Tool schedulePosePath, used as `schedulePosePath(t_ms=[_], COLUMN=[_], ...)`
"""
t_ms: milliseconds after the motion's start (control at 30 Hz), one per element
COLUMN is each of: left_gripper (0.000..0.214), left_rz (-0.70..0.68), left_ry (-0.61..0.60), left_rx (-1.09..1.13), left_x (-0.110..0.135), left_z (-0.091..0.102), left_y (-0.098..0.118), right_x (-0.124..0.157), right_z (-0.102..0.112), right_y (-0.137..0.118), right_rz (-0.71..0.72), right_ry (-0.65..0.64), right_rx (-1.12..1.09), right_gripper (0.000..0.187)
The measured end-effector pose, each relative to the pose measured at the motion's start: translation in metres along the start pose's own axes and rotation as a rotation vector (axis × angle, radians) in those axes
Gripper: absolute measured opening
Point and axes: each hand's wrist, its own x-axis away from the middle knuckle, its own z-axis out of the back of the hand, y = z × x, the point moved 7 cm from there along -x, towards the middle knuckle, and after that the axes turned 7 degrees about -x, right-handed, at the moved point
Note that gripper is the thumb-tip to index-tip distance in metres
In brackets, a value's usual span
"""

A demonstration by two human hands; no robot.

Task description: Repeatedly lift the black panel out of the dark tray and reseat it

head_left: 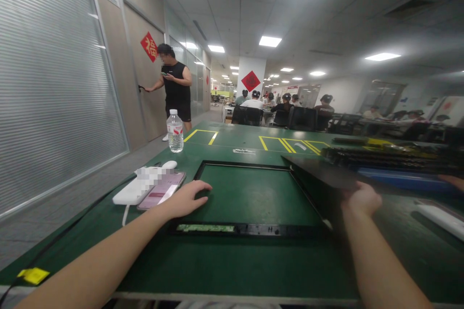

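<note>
A thin black rectangular frame (259,229) lies flat on the green table, with a strip of green circuit board (206,228) along its near side. My left hand (190,198) is at the frame's left side, fingers stretched out and thumb apart; whether it presses on the frame I cannot tell. On the right, my right hand (362,200) grips a thin dark flat panel (326,174) by its edge. The panel is tilted up beside the frame's right side and partly hides it. Motion blurs this panel and the fingers holding it.
Left of the frame lie a pink phone (163,192), a white power bank (132,189) and a water bottle (175,133). Dark stacked parts (391,157), a blue item (406,179) and a white object (440,217) are at right. Another person's hand (451,181) shows at the right edge.
</note>
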Motion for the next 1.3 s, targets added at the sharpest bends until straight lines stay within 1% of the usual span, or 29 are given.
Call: schedulePosePath(t_ms=[33, 100, 167, 267, 400, 600, 767, 900, 1100, 1300], left_gripper=[0.033, 0.035, 0.037, 0.037, 0.036, 0.033, 0.032, 0.032, 0.031, 0.030], left_rz=[-0.009, -0.032, -0.046, -0.030, -0.022, -0.086, -0.082, -0.089, -0.112, -0.119], left_ry=[-0.014, -0.050, -0.086, -0.116, -0.126, -0.119, -0.130, -0.141, -0.127, -0.127], left_rx=[-0.032, -0.119, -0.205, -0.280, -0.308, -0.287, -0.270, -0.268, -0.251, -0.245], left_x=[0.000, -0.001, -0.002, -0.002, -0.001, -0.002, 0.000, 0.000, -0.001, -0.001], left_z=[-0.001, -0.004, -0.006, -0.008, -0.008, -0.008, -0.007, -0.007, -0.007, -0.008], left_y=[0.000, 0.001, 0.002, 0.001, 0.001, 0.006, 0.009, 0.012, 0.011, 0.010], right_x=[-0.001, 0.000, 0.001, -0.001, -0.012, -0.029, -0.031, -0.032, -0.026, -0.024], right_z=[0.005, 0.008, 0.006, 0.002, 0.001, 0.003, 0.006, 0.005, 0.015, 0.016], right_y=[0.002, 0.006, 0.011, 0.019, 0.033, 0.047, 0.052, 0.054, 0.060, 0.061], right_rz=[-0.008, -0.044, -0.098, -0.158, -0.214, -0.229, -0.256, -0.248, -0.314, -0.340], right_ry=[0.092, 0.183, 0.207, 0.204, 0.156, 0.106, 0.140, 0.104, 0.224, 0.219], right_rx=[-0.032, -0.060, -0.084, -0.137, -0.174, -0.169, -0.148, -0.137, -0.055, -0.038], right_gripper=[0.015, 0.016, 0.017, 0.019, 0.022, 0.028, 0.028, 0.028, 0.028, 0.031])
